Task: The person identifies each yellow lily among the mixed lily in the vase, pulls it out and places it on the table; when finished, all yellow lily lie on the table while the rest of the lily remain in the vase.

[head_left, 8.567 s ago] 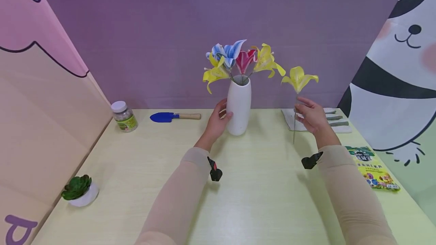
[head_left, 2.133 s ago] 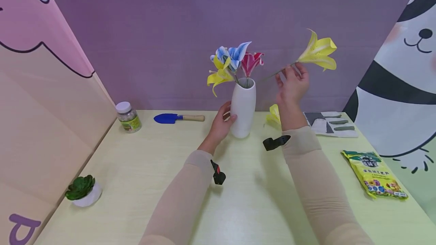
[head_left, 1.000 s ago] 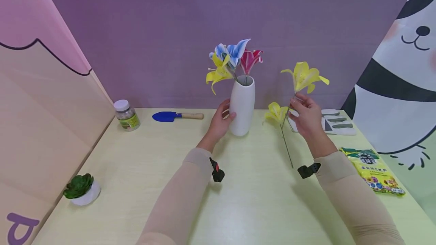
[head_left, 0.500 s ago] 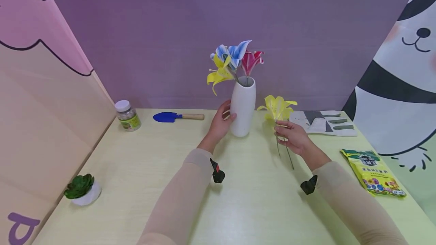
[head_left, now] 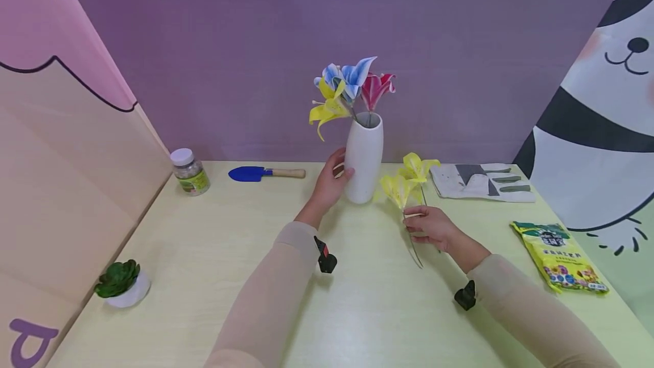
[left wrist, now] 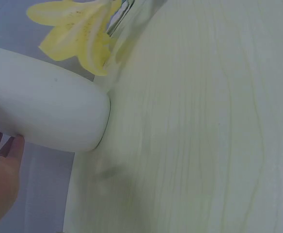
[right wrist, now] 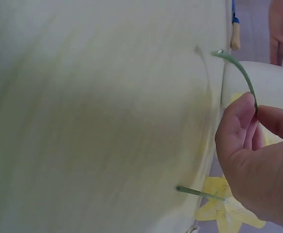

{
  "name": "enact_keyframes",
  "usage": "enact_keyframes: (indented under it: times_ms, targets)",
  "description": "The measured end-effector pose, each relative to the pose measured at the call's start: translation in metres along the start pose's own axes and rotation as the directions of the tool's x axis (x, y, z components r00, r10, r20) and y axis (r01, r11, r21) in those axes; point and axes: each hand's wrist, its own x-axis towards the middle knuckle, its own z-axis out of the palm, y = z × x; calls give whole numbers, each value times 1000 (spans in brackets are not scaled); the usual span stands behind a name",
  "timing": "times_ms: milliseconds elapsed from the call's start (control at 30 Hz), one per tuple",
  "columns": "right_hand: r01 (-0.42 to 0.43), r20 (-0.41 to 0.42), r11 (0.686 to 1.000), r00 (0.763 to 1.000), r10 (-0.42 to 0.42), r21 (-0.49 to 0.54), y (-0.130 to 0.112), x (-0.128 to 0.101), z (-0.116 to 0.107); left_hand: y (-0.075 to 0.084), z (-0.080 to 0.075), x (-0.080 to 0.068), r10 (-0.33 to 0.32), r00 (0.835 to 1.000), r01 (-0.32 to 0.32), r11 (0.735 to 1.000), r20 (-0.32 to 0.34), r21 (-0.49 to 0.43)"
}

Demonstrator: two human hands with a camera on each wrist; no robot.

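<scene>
My left hand [head_left: 334, 175] holds the side of an upright white vase [head_left: 364, 158] at the back of the pale table [head_left: 357, 311]. In the vase stand a blue flower [head_left: 348, 74], a pink flower [head_left: 375, 87] and a yellow one [head_left: 324, 111]. My right hand [head_left: 416, 225] pinches the thin green stem [right wrist: 239, 69] of a yellow flower [head_left: 395, 189], held low over the table right of the vase. A second yellow flower [head_left: 420, 166] lies just behind it. The left wrist view shows the vase [left wrist: 44, 116] with my fingertips [left wrist: 6, 150] against it.
A lidded jar [head_left: 187, 172] and a blue trowel [head_left: 255, 174] lie at the back left. Grey gloves [head_left: 480, 182] lie at the back right, with a yellow-green bag [head_left: 559, 254] nearer the right edge. A small potted succulent [head_left: 121, 285] sits front left. Printed panels wall the table.
My right hand drew a yellow flower up and out of the vase, then brought it down to the table beside the other yellow flower. The left hand stayed on the vase.
</scene>
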Motion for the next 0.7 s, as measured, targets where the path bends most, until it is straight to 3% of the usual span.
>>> enact_keyframes:
  times_ms: [233, 467, 700]
  targets:
    - [-70, -33, 994, 997, 72, 79, 0, 4, 0, 1, -1, 1, -11, 1000, 11, 1000, 7, -3]
    - [-85, 1, 989, 996, 86, 121, 6, 8, -3, 1, -1, 1, -11, 1000, 11, 1000, 1, -4]
    - [-83, -10, 995, 996, 84, 64, 5, 9, -4, 1, -2, 1, -22, 1000, 22, 1000, 13, -5]
